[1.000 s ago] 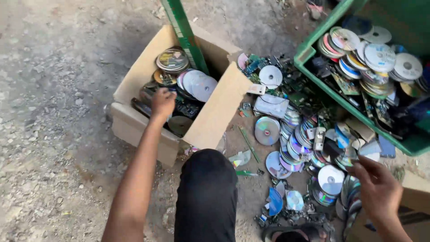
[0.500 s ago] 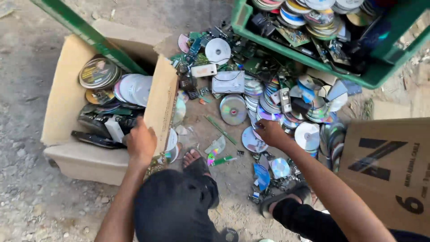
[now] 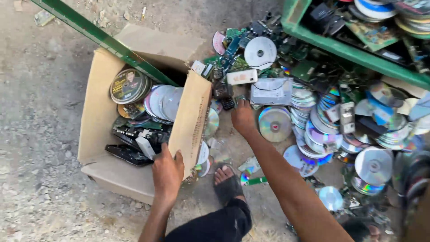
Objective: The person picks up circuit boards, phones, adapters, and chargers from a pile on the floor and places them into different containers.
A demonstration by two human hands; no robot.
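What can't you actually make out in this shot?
Head view only:
- Right hand: fingertips buried in the scattered parts, so what they touch is unclear.
- Left hand: its palm side is hidden at the cardboard box.
- Green crate: cut off by the top edge.
- Discs at far right: blurred.

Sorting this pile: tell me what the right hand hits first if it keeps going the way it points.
Likely the small black keypad right at the right hand's fingers; past it lies the grey drive. Depth is unclear.

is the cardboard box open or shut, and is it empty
Open and not empty. The cardboard box has its flaps spread outward, and discs and dark flat items lie inside. The left hand grips its near wall.
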